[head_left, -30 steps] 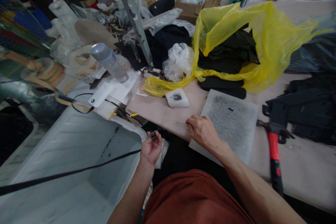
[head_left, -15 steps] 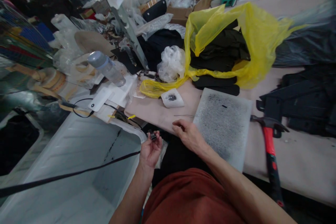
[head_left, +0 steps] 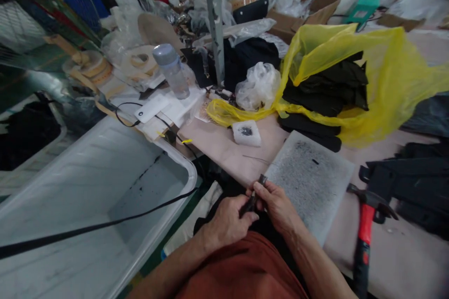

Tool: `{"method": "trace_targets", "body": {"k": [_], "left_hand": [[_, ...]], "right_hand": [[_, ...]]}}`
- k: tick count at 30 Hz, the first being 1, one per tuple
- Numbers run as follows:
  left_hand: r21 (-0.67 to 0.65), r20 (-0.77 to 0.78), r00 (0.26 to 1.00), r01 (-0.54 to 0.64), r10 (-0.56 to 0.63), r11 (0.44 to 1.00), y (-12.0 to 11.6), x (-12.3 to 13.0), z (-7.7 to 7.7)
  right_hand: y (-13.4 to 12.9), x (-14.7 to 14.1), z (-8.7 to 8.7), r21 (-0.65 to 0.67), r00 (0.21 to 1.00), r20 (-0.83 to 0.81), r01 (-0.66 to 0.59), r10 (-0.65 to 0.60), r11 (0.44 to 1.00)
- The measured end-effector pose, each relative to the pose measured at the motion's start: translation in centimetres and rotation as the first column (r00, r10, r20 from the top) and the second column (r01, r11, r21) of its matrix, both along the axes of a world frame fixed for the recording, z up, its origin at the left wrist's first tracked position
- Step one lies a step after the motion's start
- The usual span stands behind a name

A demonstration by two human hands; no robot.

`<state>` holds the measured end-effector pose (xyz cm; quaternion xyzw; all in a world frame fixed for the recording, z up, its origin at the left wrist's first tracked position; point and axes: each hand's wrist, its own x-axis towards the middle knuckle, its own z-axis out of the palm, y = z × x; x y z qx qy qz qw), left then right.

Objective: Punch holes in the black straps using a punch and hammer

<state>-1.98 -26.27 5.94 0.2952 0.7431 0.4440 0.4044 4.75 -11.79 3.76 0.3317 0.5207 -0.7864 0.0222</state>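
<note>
My left hand [head_left: 229, 219] is closed around a small dark piece [head_left: 249, 204] whose kind I cannot make out. My right hand [head_left: 277, 203] meets it in front of my body, with thumb and fingers pinched on the upper end of that piece. The fingers hide most of it. Just beyond my right hand lies a pale slab [head_left: 312, 173] with a speckled dark surface and a tiny black strip [head_left: 315, 161] on it. A thin rod [head_left: 256, 157] rests on the table left of the slab.
A red-and-black hammer [head_left: 365, 229] lies right of the slab. Behind are a yellow plastic bag [head_left: 389, 74] holding dark pieces, a small white block [head_left: 246, 133] and a bottle [head_left: 172, 72]. At left stands a large white bin [head_left: 192, 175], crossed by a black strap [head_left: 105, 228].
My right hand has come off the slab's edge to the small dark piece. My left hand has turned over and moved right, so both hands now meet. The view has swung left.
</note>
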Motion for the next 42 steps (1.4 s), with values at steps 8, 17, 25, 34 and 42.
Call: {"method": "trace_targets", "body": {"k": [8, 17, 25, 34, 42], "left_hand": [[0.040, -0.140, 0.990, -0.001, 0.006, 0.999, 0.5, -0.5, -1.0], [0.068, -0.235, 0.968, 0.110, -0.091, 0.992, -2.7, -1.4, -6.7], [0.208, -0.331, 0.944, 0.063, 0.010, 0.976, -2.8, -2.6, -7.7], [0.293, -0.696, 0.609, -0.243, 0.380, 0.925, -1.7, -15.1, -6.7], [0.014, -0.866, 0.498, -0.062, 0.043, 0.998, 3.3, -26.0, -6.7]], "right_hand": [[2.7, 0.5, 1.3, 0.236, 0.970, -0.039, 0.244, -0.241, 0.941], [4.2, -0.9, 2.7, 0.421, 0.916, 0.041, 0.347, -0.399, 0.838], [4.2, -2.6, 2.9, 0.494, 0.937, 0.071, 0.263, -0.341, 0.828], [4.8, -4.6, 3.5, 0.623, 0.966, 0.053, 0.168, -0.255, 0.764], [4.7, -8.1, 6.0, 0.725, 0.955, -0.110, 0.267, -0.275, 0.635]]}}
